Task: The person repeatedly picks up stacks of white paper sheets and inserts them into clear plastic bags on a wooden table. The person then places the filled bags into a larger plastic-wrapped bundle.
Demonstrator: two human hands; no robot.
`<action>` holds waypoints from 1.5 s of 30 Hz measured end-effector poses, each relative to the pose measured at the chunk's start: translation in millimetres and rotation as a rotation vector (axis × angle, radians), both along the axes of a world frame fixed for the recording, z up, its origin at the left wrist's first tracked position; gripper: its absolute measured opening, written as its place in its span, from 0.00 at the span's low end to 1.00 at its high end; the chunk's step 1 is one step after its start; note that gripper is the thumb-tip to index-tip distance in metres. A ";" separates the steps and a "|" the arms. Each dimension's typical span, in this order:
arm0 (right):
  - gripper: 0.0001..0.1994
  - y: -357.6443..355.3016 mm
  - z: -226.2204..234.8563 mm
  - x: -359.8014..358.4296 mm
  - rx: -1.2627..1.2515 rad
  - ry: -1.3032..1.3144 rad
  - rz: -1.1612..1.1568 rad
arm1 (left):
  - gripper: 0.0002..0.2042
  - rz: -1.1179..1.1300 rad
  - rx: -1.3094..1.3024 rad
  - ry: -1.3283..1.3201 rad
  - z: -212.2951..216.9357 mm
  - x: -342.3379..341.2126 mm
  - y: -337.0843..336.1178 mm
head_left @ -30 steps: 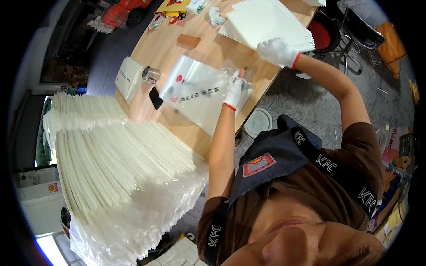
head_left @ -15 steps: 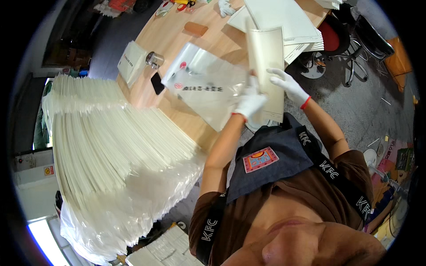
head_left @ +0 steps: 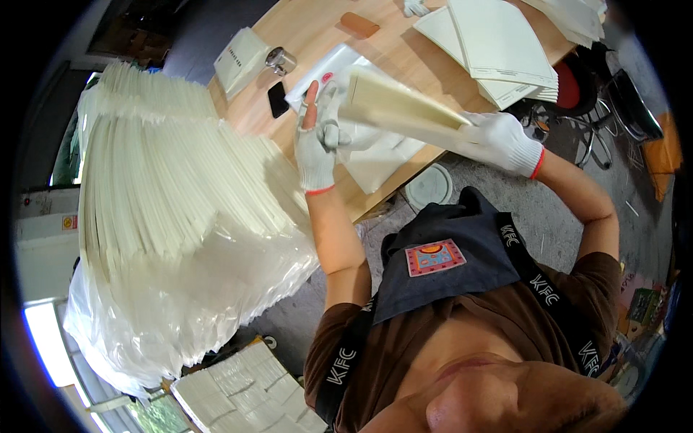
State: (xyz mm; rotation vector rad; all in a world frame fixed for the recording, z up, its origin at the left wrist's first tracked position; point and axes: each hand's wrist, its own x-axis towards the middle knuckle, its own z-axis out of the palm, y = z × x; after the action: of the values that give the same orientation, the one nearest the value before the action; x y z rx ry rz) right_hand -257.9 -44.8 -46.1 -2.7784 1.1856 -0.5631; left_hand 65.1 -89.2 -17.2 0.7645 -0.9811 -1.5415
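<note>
My right hand, in a white glove with a red cuff, grips the near right end of a folded cream paper sheet. The sheet stretches leftward over the table, its far end blurred and partly behind clear plastic. My left hand, gloved too, is at that end with one bare fingertip pointing up. Its other fingers curl at the edge of a clear plastic bag, apparently pinching it. The bag, printed in red, lies partly under the sheet on the wooden table.
A tall stack of cream sheets in plastic wrap stands at left. Toward the back are a phone, a metal cup, a small packet stack and an orange block. Fanned sheets overhang the right edge, by chairs.
My right hand has turned the folded sheet from upright to slanting across the table. My left hand has let go of the sheet and moved left to the bag. The view has shifted.
</note>
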 end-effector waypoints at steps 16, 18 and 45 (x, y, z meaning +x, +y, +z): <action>0.11 -80.9 -101.8 128.0 0.119 0.180 -0.341 | 0.09 0.069 -0.662 -0.995 -45.8 -95.5 59.5; 0.10 -63.8 -90.7 181.9 0.175 0.250 -0.834 | 0.05 0.092 -0.854 -1.118 -54.8 -133.3 50.1; 0.07 65.6 -91.6 33.5 0.177 0.511 -0.034 | 0.06 0.624 -0.255 -1.082 -193.1 11.0 226.1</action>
State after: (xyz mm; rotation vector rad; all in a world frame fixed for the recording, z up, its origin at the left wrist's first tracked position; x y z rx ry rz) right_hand -224.3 20.8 -137.7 -2.8292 1.2832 0.2645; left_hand 76.2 136.9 -210.3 1.5843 -1.4611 -0.3708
